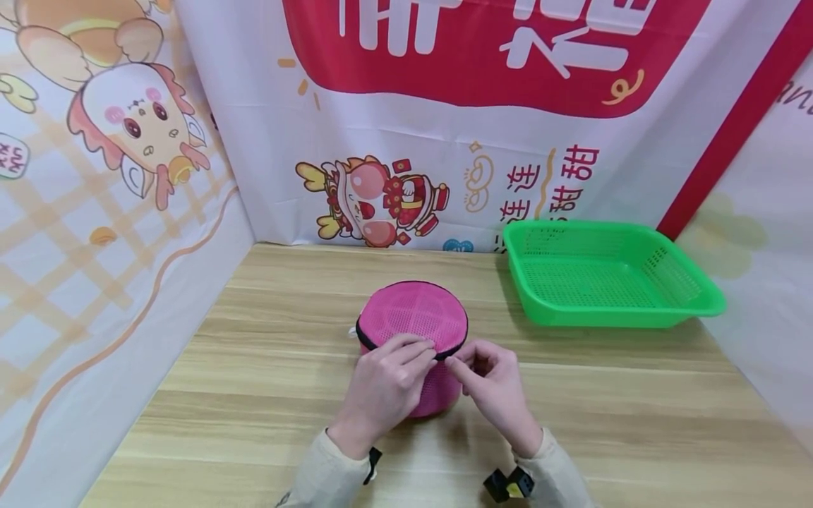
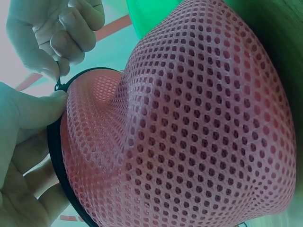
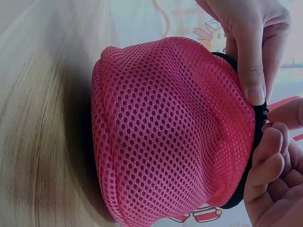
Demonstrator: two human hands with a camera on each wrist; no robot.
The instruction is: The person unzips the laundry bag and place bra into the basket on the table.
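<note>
A round pink mesh laundry bag with a black zipper around its top rim stands upright on the table. My left hand pinches the rim at the near side, thumb below the zipper band and fingers over the lid. Just right of it, my right hand pinches the small zipper pull between thumb and index finger, its other fingers curled. In the left wrist view the bag's mesh side is dented inward near the rim. The lid lies over the top, and the bag's inside is hidden.
A green plastic basket with perforated walls stands at the back right of the wood-grain table. Printed cloths hang behind the table and at both sides. A small white tag sticks out at the bag's left.
</note>
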